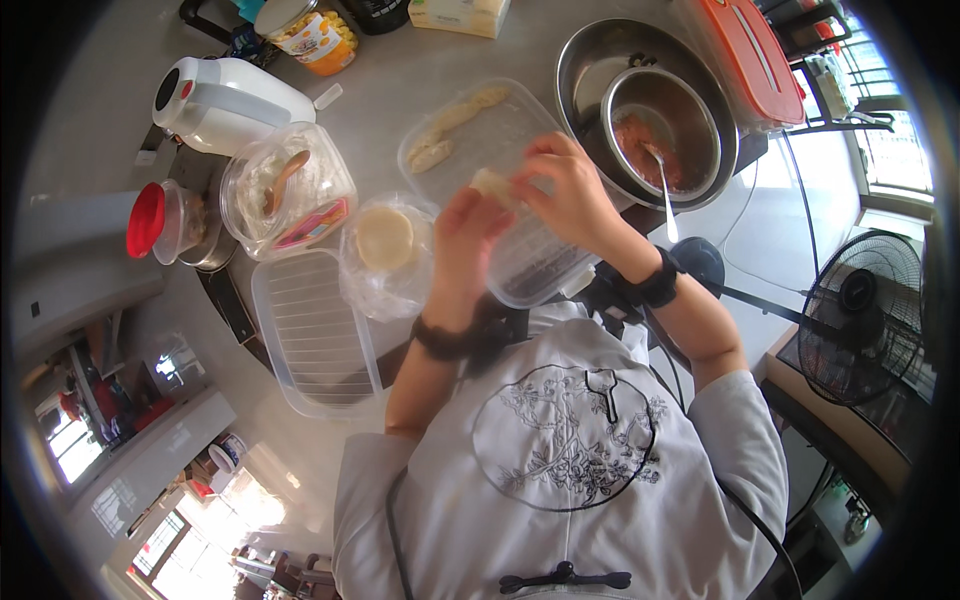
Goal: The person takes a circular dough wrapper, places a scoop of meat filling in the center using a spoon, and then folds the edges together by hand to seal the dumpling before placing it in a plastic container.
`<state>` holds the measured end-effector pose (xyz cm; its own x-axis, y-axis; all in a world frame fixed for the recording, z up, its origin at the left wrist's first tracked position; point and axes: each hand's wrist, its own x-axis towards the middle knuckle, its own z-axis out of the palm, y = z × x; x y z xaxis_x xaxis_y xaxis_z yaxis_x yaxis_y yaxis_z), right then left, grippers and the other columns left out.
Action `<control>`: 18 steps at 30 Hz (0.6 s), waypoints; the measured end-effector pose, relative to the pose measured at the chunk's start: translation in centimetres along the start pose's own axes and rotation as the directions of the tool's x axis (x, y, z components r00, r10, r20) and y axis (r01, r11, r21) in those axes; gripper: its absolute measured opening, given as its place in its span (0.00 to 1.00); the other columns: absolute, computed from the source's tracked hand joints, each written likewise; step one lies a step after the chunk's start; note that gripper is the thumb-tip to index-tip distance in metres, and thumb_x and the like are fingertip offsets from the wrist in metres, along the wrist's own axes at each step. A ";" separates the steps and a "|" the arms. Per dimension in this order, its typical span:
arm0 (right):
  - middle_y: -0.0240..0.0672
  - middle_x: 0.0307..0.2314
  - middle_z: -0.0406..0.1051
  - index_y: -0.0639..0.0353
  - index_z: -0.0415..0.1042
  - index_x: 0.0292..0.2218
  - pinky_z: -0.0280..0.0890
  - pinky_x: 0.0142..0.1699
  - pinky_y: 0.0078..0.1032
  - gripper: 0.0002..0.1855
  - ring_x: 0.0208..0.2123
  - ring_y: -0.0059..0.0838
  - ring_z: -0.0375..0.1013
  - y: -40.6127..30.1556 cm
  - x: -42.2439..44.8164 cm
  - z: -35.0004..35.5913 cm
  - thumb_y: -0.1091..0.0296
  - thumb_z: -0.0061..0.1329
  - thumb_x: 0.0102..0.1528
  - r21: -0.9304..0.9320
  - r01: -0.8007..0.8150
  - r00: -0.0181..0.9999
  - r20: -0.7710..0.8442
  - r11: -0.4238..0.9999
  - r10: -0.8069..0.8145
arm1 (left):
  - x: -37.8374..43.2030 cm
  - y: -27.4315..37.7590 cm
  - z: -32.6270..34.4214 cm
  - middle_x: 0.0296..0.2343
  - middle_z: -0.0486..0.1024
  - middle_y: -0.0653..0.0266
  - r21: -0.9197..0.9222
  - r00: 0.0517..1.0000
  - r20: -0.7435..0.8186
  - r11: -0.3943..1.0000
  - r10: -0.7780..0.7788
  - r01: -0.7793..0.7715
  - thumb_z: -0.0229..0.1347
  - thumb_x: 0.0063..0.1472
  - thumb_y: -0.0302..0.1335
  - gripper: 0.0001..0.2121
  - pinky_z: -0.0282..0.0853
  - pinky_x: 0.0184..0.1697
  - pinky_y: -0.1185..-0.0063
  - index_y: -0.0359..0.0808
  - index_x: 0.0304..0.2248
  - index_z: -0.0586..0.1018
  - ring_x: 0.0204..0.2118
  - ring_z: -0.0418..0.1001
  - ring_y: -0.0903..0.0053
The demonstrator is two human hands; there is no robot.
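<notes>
Between my fingers is a small pale folded piece of dough (491, 184), perhaps a dumpling, slightly blurred. My left hand (469, 229) holds its left side, while the fingertips of my right hand (559, 176) pinch its right end. Both hands are above a clear plastic tray (525, 247). Along the tray's far left side lies a row of pale dumplings (457, 124). Just left of my left hand, a stack of round dough wrappers (385, 238) rests on a clear plastic bag (386, 289).
Right of the tray, a steel bowl of reddish filling (637, 142) with a spoon (666, 195) sits inside a larger steel basin (581, 67). On the left are a flour container (255, 180) with a wooden spoon (289, 180), a plastic lid (315, 337) and a white jug (240, 105).
</notes>
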<state>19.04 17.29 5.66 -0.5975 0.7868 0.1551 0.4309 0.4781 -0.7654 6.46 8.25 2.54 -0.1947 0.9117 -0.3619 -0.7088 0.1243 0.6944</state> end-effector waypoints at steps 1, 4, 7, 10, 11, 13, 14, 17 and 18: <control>0.40 0.33 0.64 0.58 0.73 0.23 0.57 0.42 0.31 0.05 0.37 0.41 0.61 0.2 0.6 0.2 0.71 0.50 0.38 -0.002 0.002 1.000 0.003 1.000 -0.002 | 0.3 0.0 -0.1 0.35 0.69 0.65 -0.003 1.000 -0.002 1.000 0.002 -0.002 0.46 0.56 0.23 0.10 0.65 0.38 0.82 0.32 0.38 0.68 0.36 0.68 0.81; 0.38 0.32 0.63 0.57 0.72 0.23 0.56 0.41 0.31 0.04 0.37 0.40 0.60 0.7 3.0 0.9 0.71 0.48 0.40 -0.065 0.124 0.991 0.059 0.990 -0.121 | 1.6 0.0 -0.7 0.36 0.68 0.63 -0.166 0.998 0.002 0.984 0.062 -0.061 0.47 0.54 0.23 0.12 0.63 0.43 0.81 0.31 0.39 0.66 0.39 0.66 0.78; 0.35 0.32 0.63 0.56 0.71 0.22 0.54 0.41 0.32 0.03 0.38 0.37 0.59 1.8 5.6 2.2 0.70 0.46 0.41 -0.236 0.273 0.961 0.111 0.933 -0.253 | 2.9 -0.1 -1.6 0.36 0.68 0.61 -0.234 0.996 -0.091 0.972 -0.019 -0.002 0.48 0.53 0.25 0.14 0.62 0.45 0.78 0.31 0.40 0.65 0.40 0.65 0.75; 0.32 0.33 0.63 0.56 0.71 0.22 0.51 0.46 0.31 0.03 0.42 0.34 0.58 3.7 8.0 3.6 0.72 0.46 0.41 -0.418 0.279 0.958 0.181 0.864 -0.222 | 3.2 -0.8 -2.3 0.35 0.68 0.58 -0.269 0.966 -0.246 0.963 -0.076 0.008 0.48 0.53 0.26 0.15 0.64 0.43 0.77 0.30 0.40 0.66 0.38 0.67 0.73; 0.32 0.33 0.63 0.56 0.71 0.22 0.51 0.46 0.31 0.03 0.42 0.34 0.58 4.5 8.5 4.0 0.72 0.46 0.41 -0.418 0.283 0.957 0.185 0.863 -0.223 | 3.2 -1.1 -2.7 0.35 0.68 0.57 -0.256 0.960 -0.259 0.966 -0.101 0.032 0.47 0.54 0.26 0.15 0.65 0.42 0.77 0.30 0.40 0.66 0.37 0.68 0.72; 0.32 0.34 0.63 0.56 0.71 0.22 0.51 0.46 0.31 0.04 0.42 0.33 0.57 5.7 9.5 4.7 0.71 0.45 0.43 -0.455 0.357 0.934 0.182 0.816 -0.308 | 2.8 -1.0 -2.8 0.34 0.69 0.57 -0.245 0.953 -0.279 0.968 -0.121 0.051 0.46 0.54 0.26 0.14 0.66 0.41 0.76 0.30 0.41 0.66 0.36 0.69 0.72; 0.32 0.34 0.63 0.56 0.71 0.22 0.51 0.46 0.31 0.04 0.42 0.33 0.57 6.4 9.8 4.9 0.71 0.45 0.43 -0.453 0.362 0.932 0.185 0.815 -0.311 | 2.2 -1.0 -2.5 0.33 0.69 0.57 -0.182 0.955 -0.283 0.983 -0.087 0.035 0.45 0.55 0.26 0.14 0.67 0.39 0.77 0.30 0.41 0.67 0.35 0.69 0.72; 0.32 0.35 0.63 0.56 0.72 0.23 0.51 0.46 0.31 0.04 0.42 0.33 0.57 7.0 10.3 5.3 0.70 0.45 0.43 -0.423 0.392 0.920 0.178 0.817 -0.349 | 1.3 -0.5 -2.0 0.31 0.70 0.58 -0.098 0.956 -0.289 0.995 -0.044 0.016 0.43 0.56 0.26 0.13 0.68 0.37 0.78 0.31 0.41 0.67 0.33 0.70 0.74; 0.32 0.35 0.63 0.55 0.72 0.22 0.50 0.46 0.31 0.04 0.43 0.33 0.57 7.0 10.5 5.4 0.70 0.45 0.43 -0.419 0.393 0.919 0.181 0.818 -0.349 | 1.0 -0.3 -2.0 0.30 0.71 0.59 -0.076 0.957 -0.287 0.997 -0.036 0.015 0.43 0.56 0.26 0.13 0.68 0.36 0.79 0.32 0.41 0.68 0.32 0.70 0.75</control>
<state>12.14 26.74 -1.48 -0.8221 0.4857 0.2970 0.4009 0.8643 -0.3038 5.16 8.33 0.70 -0.3550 0.7560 -0.5500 -0.7609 0.1082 0.6398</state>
